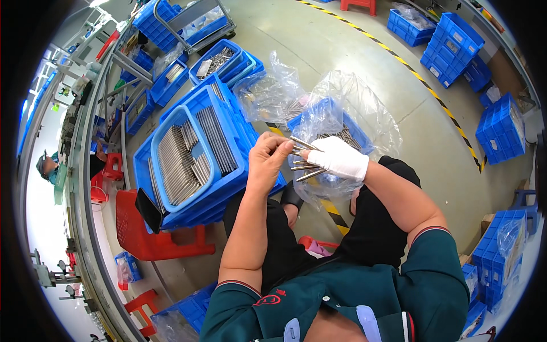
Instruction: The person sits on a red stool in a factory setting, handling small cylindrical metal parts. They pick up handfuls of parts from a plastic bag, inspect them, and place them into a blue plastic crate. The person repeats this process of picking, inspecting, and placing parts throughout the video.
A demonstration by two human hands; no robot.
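Note:
Several thin metal rods [309,174] fan out from my right hand [345,159], which wears a white glove and is closed around them. My bare left hand [268,155] is closed in a pinch beside the rods' left ends; what lies between its fingertips is hidden. Below my right hand, a blue bin [369,149] lined with clear plastic [380,117] holds more metal rods. On my left a light-blue tray [215,165] carries rows of metal rods [175,162]. It rests on a larger blue crate [242,165], where longer rods [216,139] lie alongside.
A red stool [134,228] stands left of the crate. Blue bins of metal parts [216,61] sit farther back, near a cart [196,25]. Blue crates [501,128] line the right side beyond yellow-black floor tape [421,84]. Another person [50,166] is at far left.

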